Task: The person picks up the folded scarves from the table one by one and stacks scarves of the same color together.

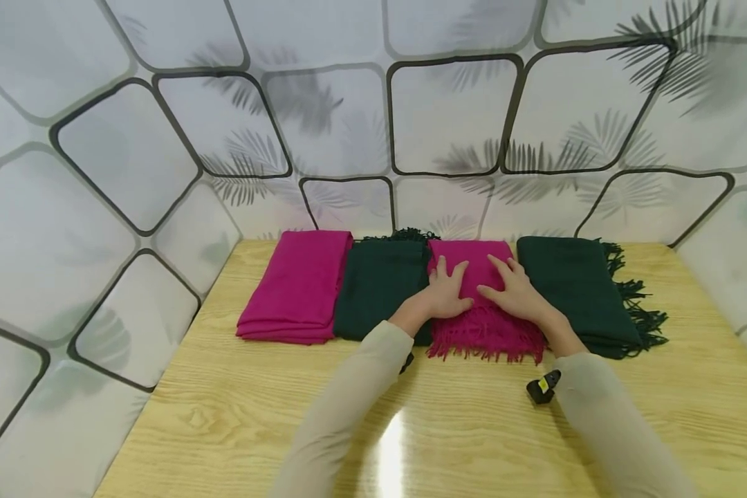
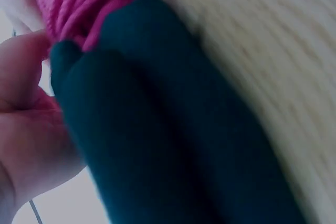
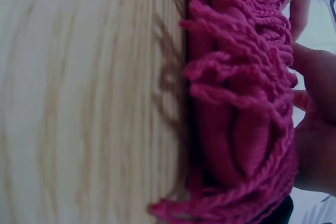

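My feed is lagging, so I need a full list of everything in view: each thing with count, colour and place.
Pink scarves: 2; one folded at far left, one with fringe toward the person, third in the row, under both hands.
Dark green scarves: 2; one second from left, one at far right with fringe along its right edge.
Table: 1, light wood grain, beneath everything.
Wall panels: white with black outlines and leaf shadows, behind and at the sides.
Left hand: flat on the fringed pink scarf.
Right hand: flat on the same scarf.

No text, label, brand or number could be read anywhere on the scarves, the table or the wall.
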The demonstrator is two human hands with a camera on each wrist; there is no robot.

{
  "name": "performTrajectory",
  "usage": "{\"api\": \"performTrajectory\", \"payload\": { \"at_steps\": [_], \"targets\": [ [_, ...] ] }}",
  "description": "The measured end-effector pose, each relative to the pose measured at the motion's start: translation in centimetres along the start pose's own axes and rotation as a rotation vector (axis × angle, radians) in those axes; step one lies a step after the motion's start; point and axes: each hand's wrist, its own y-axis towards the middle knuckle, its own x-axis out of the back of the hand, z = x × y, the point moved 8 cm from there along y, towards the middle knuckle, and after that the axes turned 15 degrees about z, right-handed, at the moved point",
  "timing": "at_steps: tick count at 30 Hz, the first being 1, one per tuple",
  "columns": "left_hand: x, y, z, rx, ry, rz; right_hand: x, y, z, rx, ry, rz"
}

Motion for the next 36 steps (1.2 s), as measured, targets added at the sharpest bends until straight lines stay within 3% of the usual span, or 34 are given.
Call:
{"api": "performTrajectory", "payload": {
  "at_steps": [3, 6, 8, 14, 17, 22, 25, 28, 36],
  "targets": [
    [-0.5, 0.5, 0.2, 0.063, 0.094, 0.025, -0.3, 0.2, -0.3, -0.031, -0.011, 0.011],
    [-0.7, 0.8, 0.5, 0.088, 0.126, 0.034, -0.4, 0.3, -0.5, -0.07, -0.016, 0.016],
    [-0.7, 0.9, 0.4, 0.063, 0.12, 0.03, -0.3, 0.2, -0.6, -0.097, -0.016, 0.013],
    [-0.5, 1.2, -0.6, -0.103, 0.103, 0.001, 0.5, 0.0, -1.2, -0.184, -0.034, -0.004],
    [-0.5, 1.3, -0.4, -0.082, 0.093, -0.023, 0.7, -0.1, -1.5, -0.207, -0.037, 0.002],
    [-0.4, 1.0, 0.5, 0.055, -0.017, -0.043, 0.7, -0.2, -1.7, -0.222, -0.033, -0.003],
    [-0.1, 0.9, 0.5, 0.093, -0.051, -0.055, 0.7, -0.1, -1.8, -0.217, -0.001, -0.001],
    [0.2, 1.0, 0.4, 0.085, -0.037, -0.066, 0.5, 0.0, -1.9, -0.2, 0.051, 0.009],
    [0.5, 1.2, -0.4, -0.014, 0.03, -0.076, 0.8, -0.2, -2.5, -0.13, 0.233, 0.026]
  ]
}}
